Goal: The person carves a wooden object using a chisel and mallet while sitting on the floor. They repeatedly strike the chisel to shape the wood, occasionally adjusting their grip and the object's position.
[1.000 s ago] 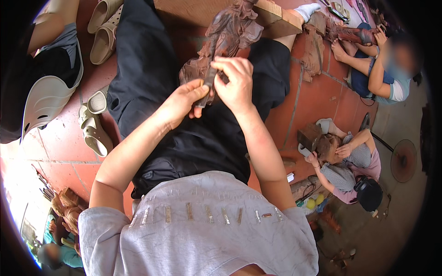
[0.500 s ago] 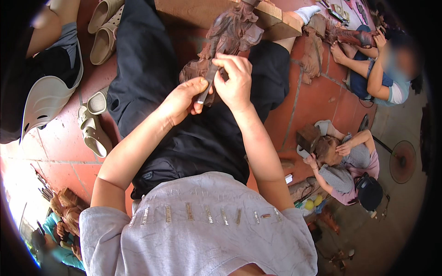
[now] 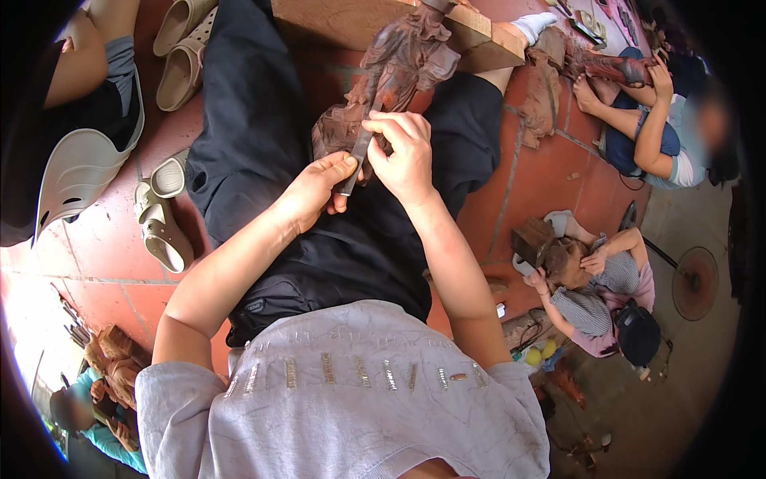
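Observation:
A dark reddish-brown wood carving (image 3: 411,60) with draped folds leans across from the wooden block toward my lap, between my legs. Over its lower part I hold a long, flat metal tool (image 3: 360,153), like a file, lying at a slant. My left hand (image 3: 319,185) pinches its near end between thumb and fingers. My right hand (image 3: 405,153) is closed on the tool farther up, fingers bent over it beside the carving. Fingers cover part of the tool, so its exact kind is unclear.
A thick wooden block (image 3: 351,17) stands beyond my knees. Beige clogs (image 3: 163,231) and a white plastic chair (image 3: 76,176) are at the left. Co-workers sit at the right and lower left with carvings; a fan (image 3: 694,281) stands far right on the floor.
Both hands and the flat tool have shifted slightly toward me, and more of the tool's far end shows against the carving. The co-worker at lower left has moved their head.

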Available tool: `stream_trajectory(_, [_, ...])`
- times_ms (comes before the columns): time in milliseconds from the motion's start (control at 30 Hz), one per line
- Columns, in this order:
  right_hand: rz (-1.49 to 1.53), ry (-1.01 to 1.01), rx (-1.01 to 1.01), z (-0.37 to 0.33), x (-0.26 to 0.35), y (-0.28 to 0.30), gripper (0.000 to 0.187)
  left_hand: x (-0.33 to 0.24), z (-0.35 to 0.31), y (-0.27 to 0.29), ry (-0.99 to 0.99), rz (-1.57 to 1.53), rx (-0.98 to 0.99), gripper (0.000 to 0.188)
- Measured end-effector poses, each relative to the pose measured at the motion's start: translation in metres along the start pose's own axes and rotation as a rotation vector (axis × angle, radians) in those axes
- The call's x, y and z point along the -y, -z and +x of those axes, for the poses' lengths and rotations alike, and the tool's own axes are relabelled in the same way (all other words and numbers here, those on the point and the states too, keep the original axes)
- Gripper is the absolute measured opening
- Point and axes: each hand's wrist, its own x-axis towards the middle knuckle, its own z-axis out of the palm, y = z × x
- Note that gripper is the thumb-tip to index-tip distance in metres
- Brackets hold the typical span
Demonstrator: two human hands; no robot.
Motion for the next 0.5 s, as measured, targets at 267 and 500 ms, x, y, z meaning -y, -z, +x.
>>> stream_trajectory(267, [-0.066,0.019,-0.096,0.020,0.000,0.004,0.023,-0.014,0.007,-0.006,-0.079,0.024,-0.013,0.030])
stream_trajectory(500, [-0.037,0.047,-0.030,0.016,0.004,0.011,0.023,-0.017,-0.004,-0.003,-0.049,0.051,-0.009,0.031])
